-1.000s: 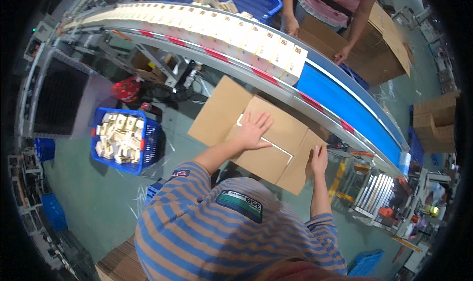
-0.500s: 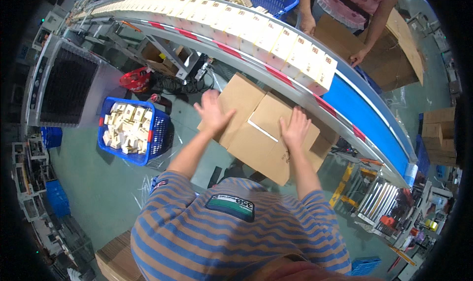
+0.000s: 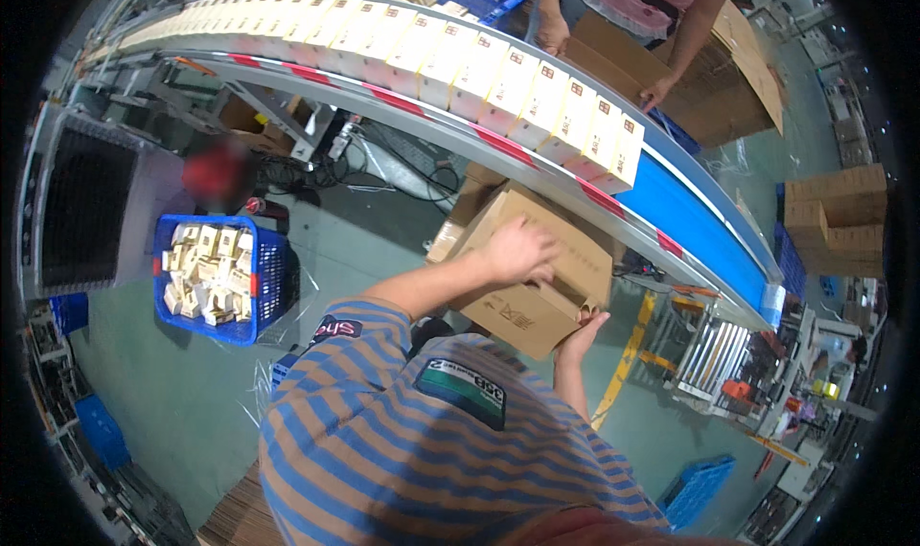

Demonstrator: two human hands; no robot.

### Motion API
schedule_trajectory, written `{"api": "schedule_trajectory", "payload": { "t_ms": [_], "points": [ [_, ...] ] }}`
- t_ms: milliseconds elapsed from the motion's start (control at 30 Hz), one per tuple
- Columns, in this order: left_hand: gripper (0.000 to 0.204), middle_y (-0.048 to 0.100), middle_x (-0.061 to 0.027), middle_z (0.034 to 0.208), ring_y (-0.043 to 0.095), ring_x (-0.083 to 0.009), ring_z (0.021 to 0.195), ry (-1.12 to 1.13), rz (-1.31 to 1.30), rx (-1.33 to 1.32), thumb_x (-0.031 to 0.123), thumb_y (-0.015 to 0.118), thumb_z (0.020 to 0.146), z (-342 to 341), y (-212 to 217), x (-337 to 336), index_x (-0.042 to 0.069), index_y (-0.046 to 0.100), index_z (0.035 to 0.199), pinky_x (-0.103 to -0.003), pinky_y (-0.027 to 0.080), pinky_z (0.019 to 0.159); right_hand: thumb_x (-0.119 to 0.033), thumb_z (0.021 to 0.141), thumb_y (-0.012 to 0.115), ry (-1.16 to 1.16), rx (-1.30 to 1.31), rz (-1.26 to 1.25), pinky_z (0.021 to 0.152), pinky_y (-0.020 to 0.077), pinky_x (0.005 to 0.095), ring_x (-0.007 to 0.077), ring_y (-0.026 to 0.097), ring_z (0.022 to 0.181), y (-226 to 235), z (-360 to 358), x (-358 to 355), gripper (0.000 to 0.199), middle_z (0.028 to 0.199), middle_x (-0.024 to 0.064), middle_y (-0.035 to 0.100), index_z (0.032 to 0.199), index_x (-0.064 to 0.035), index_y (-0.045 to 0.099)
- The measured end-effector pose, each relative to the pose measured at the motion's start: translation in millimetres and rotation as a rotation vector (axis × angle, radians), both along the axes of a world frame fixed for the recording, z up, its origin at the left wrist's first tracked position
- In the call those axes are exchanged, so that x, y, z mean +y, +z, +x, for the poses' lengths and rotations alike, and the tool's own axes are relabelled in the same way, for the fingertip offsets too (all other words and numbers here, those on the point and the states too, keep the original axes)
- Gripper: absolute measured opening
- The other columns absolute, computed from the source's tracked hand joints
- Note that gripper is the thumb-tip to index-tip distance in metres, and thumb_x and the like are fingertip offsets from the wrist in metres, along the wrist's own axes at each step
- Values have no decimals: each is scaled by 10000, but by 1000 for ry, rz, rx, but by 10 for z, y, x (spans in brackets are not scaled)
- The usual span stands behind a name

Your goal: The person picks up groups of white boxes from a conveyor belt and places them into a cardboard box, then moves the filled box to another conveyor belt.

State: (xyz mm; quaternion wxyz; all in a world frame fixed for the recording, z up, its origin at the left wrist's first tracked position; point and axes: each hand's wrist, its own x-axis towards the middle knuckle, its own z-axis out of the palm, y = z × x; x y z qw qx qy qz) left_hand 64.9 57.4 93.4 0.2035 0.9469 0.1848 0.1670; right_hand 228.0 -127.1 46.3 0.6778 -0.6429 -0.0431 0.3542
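A brown cardboard box (image 3: 525,328) stands tilted in front of me, below the conveyor's near side. A dark gap shows between its top panels. Across the top panel lies my left hand (image 3: 517,251), its fingers apart and slightly bent, the tips by the gap. My right hand (image 3: 580,337) grips the box's near right corner, the thumb outside and some fingertips over the edge. The box hides part of that hand. Another brown carton (image 3: 470,206) shows partly behind the box.
A curved conveyor (image 3: 685,190) carries a row of white cartons (image 3: 508,81). Blue baskets (image 3: 273,283) of small boxes stand left and beyond the belt. Across it, another person's hands (image 3: 656,93) touch an open carton (image 3: 613,53). A roller rack (image 3: 714,364) stands right.
The box has turned and its top panels have shifted. My left hand has moved right across it, and my right hand has dropped to its near right corner. The view has shifted.
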Motion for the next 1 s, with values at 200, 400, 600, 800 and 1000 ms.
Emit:
{"api": "schedule_trajectory", "payload": {
  "t_ms": [200, 400, 600, 800, 1000],
  "points": [
    [848, 328, -185, 1436, 279, -311, 1350, 93, -125, 57, 531, 609, 747, -111, -382, -142, 14, 360, 1371, -555, 135, 1094, -480, 927, 443, 63, -914, -788, 1030, 325, 436, 332, 421, 1241, -251, -128, 385, 666, 1337, 219, 434, 1376, -2, 324],
    [692, 313, -171, 1445, 321, -287, 1318, 545, -1458, -400, 505, 269, 970, -465, -663, 89, -20, 251, 1419, -354, 260, 1084, -442, 902, 485, 87, -858, -872, 989, 361, 463, 409, 442, 1195, -91, -141, 597, 668, 1301, 271, 442, 1372, 6, 330],
    [637, 251, -219, 1467, 212, -336, 1371, 654, -690, -82, 406, 333, 976, 160, -843, -473, -54, 240, 1407, -375, 168, 1124, -421, 951, 408, 26, -710, -511, 937, 405, 412, 374, 519, 1125, -530, 925, -272, 550, 1183, 237, 566, 1265, 26, 471],
    [765, 573, -143, 1206, 578, -272, 1085, 953, -1631, -105, 652, 341, 895, 668, -633, -521, 28, 444, 1325, -382, 461, 913, -654, 896, 291, -25, -73, -512, 980, 356, 415, 383, 499, 1151, -854, 1617, -1168, 811, 1176, 242, 578, 1179, 59, 554],
    [822, 610, -144, 1143, 612, -258, 1015, 783, -1276, 182, 693, 334, 870, 1765, -746, -1139, -9, 497, 1267, -365, 486, 862, -661, 880, 339, -268, 100, -436, 1014, 331, 414, 336, 440, 1231, -789, 1874, -2529, 768, 1295, 179, 514, 1238, -9, 531]
  ]
}}
